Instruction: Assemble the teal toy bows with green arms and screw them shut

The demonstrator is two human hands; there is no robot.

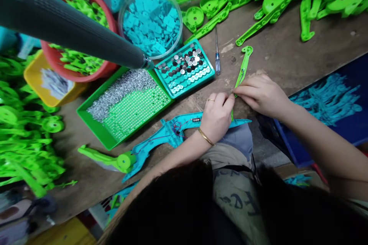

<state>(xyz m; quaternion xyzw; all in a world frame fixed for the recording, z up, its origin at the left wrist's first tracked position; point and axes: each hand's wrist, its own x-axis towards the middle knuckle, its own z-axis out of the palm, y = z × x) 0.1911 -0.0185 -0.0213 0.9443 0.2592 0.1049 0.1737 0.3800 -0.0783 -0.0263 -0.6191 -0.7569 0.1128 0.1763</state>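
My left hand (217, 113) and right hand (263, 93) pinch the green strip (243, 66) between them, fingertips closed, its long axis running forward.

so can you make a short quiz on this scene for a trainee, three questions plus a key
1. True or false: fingers of the right hand touch the slim green part.

2. What lies in the turquoise tray?
a) pencils
b) round discs
c) gloves

3. Which hand has a gold-coloured bracelet at its wrist?

Key:
1. True
2. b
3. The left hand
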